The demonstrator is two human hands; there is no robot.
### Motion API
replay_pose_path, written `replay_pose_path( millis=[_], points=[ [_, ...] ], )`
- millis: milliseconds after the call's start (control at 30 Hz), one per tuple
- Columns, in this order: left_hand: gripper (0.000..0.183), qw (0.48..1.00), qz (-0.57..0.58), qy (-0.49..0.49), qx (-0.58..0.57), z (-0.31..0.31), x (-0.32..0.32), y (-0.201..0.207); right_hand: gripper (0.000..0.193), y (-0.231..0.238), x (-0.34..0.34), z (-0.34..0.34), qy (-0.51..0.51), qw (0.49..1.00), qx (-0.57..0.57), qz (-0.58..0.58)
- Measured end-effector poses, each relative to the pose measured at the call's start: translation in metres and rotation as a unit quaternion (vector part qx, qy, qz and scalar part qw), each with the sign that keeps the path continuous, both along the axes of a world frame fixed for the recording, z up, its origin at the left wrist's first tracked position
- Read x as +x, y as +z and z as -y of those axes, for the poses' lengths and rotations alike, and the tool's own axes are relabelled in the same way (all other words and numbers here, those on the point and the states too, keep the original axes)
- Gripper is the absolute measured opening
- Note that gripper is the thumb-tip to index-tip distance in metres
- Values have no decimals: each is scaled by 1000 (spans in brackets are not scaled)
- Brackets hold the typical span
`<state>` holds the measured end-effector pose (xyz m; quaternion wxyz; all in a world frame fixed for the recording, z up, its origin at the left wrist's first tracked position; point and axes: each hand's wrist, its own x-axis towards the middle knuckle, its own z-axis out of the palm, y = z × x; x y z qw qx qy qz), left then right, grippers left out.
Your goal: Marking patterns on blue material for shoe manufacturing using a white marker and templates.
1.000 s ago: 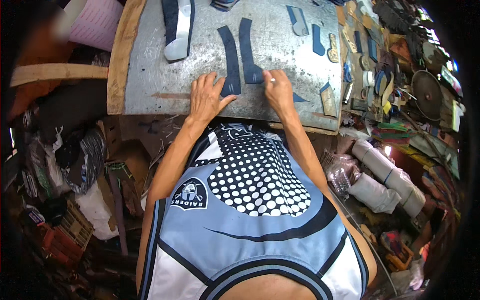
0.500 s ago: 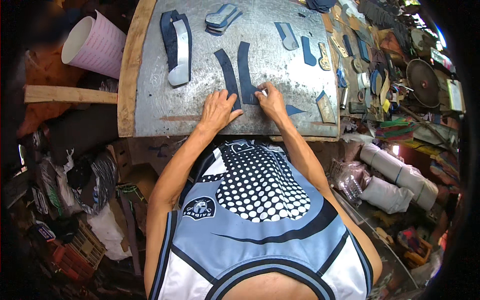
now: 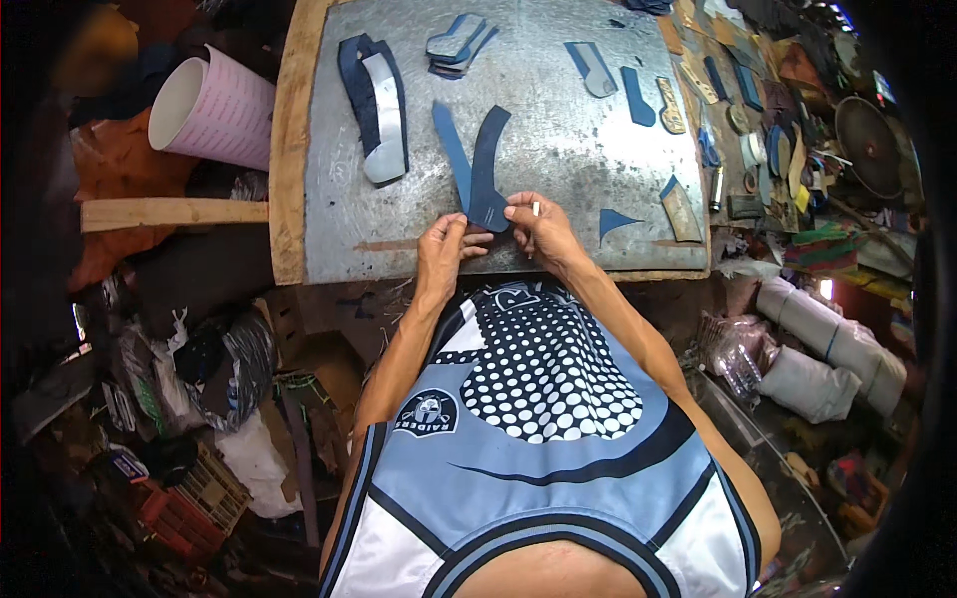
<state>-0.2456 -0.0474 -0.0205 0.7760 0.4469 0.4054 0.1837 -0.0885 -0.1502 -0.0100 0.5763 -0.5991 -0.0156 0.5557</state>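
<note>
In the head view, the two pieces being worked are low in the middle of the frame, over the metal tabletop (image 3: 558,149). The left hand (image 3: 439,259) pinches the lower end of a lighter blue strip (image 3: 452,149) with its fingers, and the strip slants to the upper left. Just right of it, the right hand (image 3: 550,239) has thumb and finger gripping the edge of a dark boot-shaped piece (image 3: 485,174), whose foot points right. The two pieces meet at the bottom and spread apart at the top. I cannot tell whether the left fingers grasp the dark one too. A small white stick (image 3: 536,208) pokes up from the right hand.

A blue triangular scrap (image 3: 618,223) lies right of the hands. Toward the upper left of the tabletop I see a long dark piece (image 3: 354,75) with a pale template (image 3: 384,110) on it; at top centre, a stack of cut pieces (image 3: 459,45). A pink-and-white roll (image 3: 229,110) is at the frame's upper left.
</note>
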Motion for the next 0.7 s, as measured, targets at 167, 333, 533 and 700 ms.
replay_pose_path(
  millis=[167,333,533,700],
  points=[
    [24,995,11,-5,-102,10,-11,-7,23,-7,-9,-2,25,999,-3,38],
    [30,987,16,-74,-144,12,-21,-9,27,9,-13,-1,54,996,-46,62],
    [51,963,48,39,-261,9,-1,9,29,18,-12,10,55,997,-51,24],
    [43,943,119,54,-305,-12,30,-21,51,30,-14,12,201,943,51,259]
  ],
)
